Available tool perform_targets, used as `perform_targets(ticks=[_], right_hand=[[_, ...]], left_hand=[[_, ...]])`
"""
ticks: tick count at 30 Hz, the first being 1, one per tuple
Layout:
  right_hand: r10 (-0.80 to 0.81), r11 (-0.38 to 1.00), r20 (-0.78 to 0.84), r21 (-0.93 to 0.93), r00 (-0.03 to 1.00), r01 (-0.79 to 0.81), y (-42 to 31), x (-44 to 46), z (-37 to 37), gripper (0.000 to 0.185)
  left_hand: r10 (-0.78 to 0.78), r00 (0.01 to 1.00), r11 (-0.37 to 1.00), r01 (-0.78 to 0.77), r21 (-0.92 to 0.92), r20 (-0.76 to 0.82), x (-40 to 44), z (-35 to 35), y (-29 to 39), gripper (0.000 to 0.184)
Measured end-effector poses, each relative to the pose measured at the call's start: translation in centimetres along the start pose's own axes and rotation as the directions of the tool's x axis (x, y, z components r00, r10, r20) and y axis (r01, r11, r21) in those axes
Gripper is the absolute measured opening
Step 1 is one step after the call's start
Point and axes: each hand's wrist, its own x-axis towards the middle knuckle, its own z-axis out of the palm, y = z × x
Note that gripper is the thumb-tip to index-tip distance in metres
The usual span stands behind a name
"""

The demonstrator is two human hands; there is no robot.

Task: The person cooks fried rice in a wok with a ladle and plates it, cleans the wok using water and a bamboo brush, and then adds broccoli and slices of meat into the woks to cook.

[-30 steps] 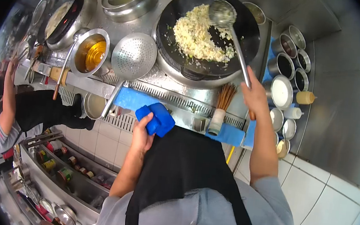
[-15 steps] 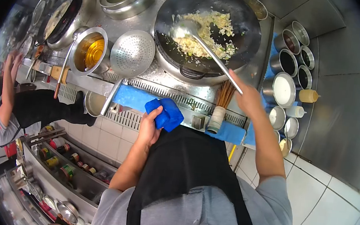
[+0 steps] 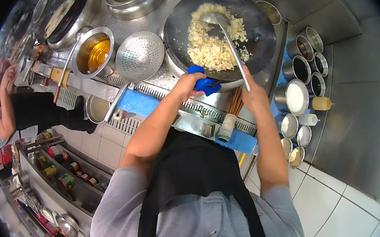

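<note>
A black wok (image 3: 261, 47) sits on the stove, with fried rice (image 3: 211, 51) heaped through its middle and left side. My right hand (image 3: 254, 97) is closed round the handle of a metal ladle (image 3: 216, 18), whose bowl rests in the rice near the far side. My left hand (image 3: 188, 86) grips a folded blue cloth (image 3: 206, 82) against the wok's near edge, where the wok's handle is mostly covered. Just below my right hand stands a bamboo wok brush (image 3: 230, 118) with a pale wrapped grip.
Left of the wok lie a perforated strainer (image 3: 140, 56) and a pot of yellow oil (image 3: 98, 56). Metal containers of sauces and seasonings (image 3: 298, 97) line the right side. Another person (image 3: 5, 111) works at far left. Behind is a shelf of jars (image 3: 65, 180).
My left hand has carried the blue cloth from the counter edge up to the wok's near rim. The ladle bowl has moved farther back, and the rice has gathered leftward.
</note>
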Motion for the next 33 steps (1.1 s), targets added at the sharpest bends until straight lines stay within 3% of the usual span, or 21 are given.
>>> perform_targets(ticks=[1,3,6,11,14,15,16,18,21,22,23,26,27,30,33], right_hand=[[0.015,1.0,0.038,0.016,0.999,-0.016,-1.5,-0.2,0.5,0.083],[0.05,0.997,0.11,0.05,0.993,-0.056,-3.8,-0.6,0.2,0.084],[0.055,0.993,0.2,-0.117,0.978,-0.032,-1.9,-5.7,-2.4,0.085],[0.198,0.954,0.15,-0.257,0.969,-0.155,2.9,-8.7,-7.3,0.084],[0.061,0.993,-0.042,-0.096,0.997,-0.065,3.6,-5.5,-6.0,0.083],[-0.097,0.995,-0.136,-0.05,0.986,0.091,3.0,-4.4,-5.4,0.078],[0.019,0.99,-0.07,0.143,0.997,-0.009,2.6,-4.7,-5.4,0.075],[0.181,0.85,0.124,0.478,0.976,-0.219,0.4,-5.0,-5.5,0.07],[0.121,0.553,0.229,0.792,0.966,-0.257,-0.4,-4.4,-4.5,0.067],[0.087,0.416,0.248,0.871,0.965,-0.262,-1.1,-3.1,-4.8,0.067],[0.081,0.368,0.309,0.874,0.948,-0.316,-1.2,-2.3,-4.6,0.068],[0.101,0.532,0.353,0.771,0.93,-0.35,-0.8,0.2,-2.1,0.065],[0.082,0.697,0.249,0.678,0.965,-0.234,-1.4,0.7,-1.8,0.065],[0.079,0.789,0.151,0.594,0.985,-0.155,-4.0,0.7,-2.0,0.066],[0.063,0.725,0.206,0.663,0.976,-0.187,-4.4,-1.2,-2.0,0.066]], left_hand=[[-0.027,1.0,0.999,0.027,-0.027,0.012,0.0,-0.1,0.5,0.036],[-0.001,1.0,0.999,0.0,-0.043,-0.014,-0.4,-0.1,0.6,0.033],[0.045,0.998,0.997,-0.047,-0.053,-0.053,-0.8,0.0,0.7,0.028],[0.089,0.988,0.99,-0.101,-0.098,-0.124,-2.4,0.2,1.2,0.026],[0.114,0.981,0.987,-0.129,-0.091,-0.158,-1.5,0.0,0.3,0.025],[0.1,0.984,0.99,-0.113,-0.086,-0.144,-2.0,0.3,0.5,0.024],[0.088,0.987,0.992,-0.099,-0.08,-0.133,-2.6,0.3,0.7,0.024],[0.103,0.988,0.992,-0.111,-0.066,-0.117,-2.6,0.2,1.7,0.022],[0.116,0.987,0.992,-0.121,-0.041,-0.111,-2.8,0.0,1.2,0.02],[0.117,0.987,0.992,-0.122,-0.033,-0.108,-2.8,-0.1,1.2,0.02],[0.11,0.99,0.992,-0.115,-0.054,-0.091,-2.6,-0.1,1.1,0.021],[0.131,0.989,0.989,-0.135,-0.067,-0.068,-1.9,-0.7,1.1,0.022],[0.134,0.989,0.988,-0.138,-0.062,-0.063,-1.8,-0.7,0.6,0.022],[0.12,0.987,0.991,-0.126,-0.051,-0.104,-2.3,-0.3,0.9,0.018],[0.113,0.989,0.991,-0.118,-0.054,-0.097,-2.5,-0.2,1.2,0.02]])
